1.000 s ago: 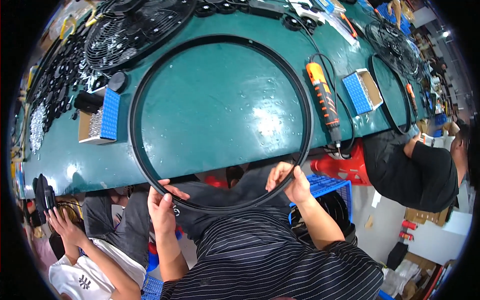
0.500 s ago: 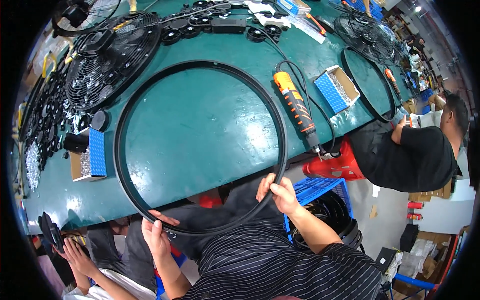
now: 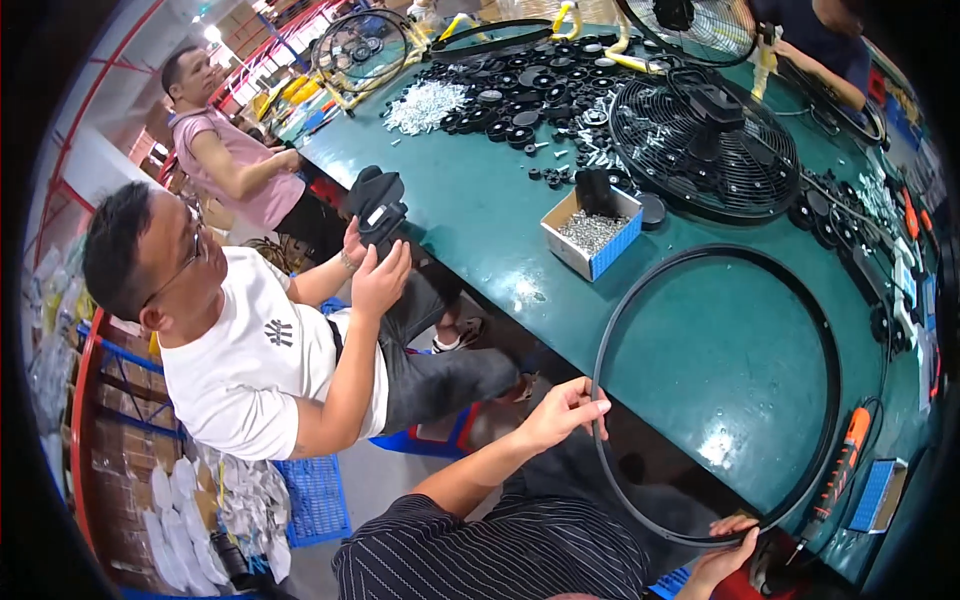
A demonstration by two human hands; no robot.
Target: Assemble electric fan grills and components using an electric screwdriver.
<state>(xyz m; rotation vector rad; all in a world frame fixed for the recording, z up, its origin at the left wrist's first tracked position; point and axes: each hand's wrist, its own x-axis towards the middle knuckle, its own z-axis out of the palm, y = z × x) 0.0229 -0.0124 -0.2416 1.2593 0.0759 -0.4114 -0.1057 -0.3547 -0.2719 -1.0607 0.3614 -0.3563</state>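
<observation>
The big black ring [image 3: 716, 395] lies flat, half over the green table [image 3: 480, 215] edge, left hand [image 3: 560, 412] pinching its near-left rim, right hand [image 3: 725, 553] gripping its near-right rim.

The green counter [image 3: 480, 215] is carrying a black ring [image 3: 640, 290], fan grille [image 3: 700, 145], screw box [image 3: 592, 232], and orange screwdriver [image 3: 845, 450].

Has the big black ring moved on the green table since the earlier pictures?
Cannot tell: the black ring remains on the green table beside the orange screwdriver; the camera itself turned.
</observation>
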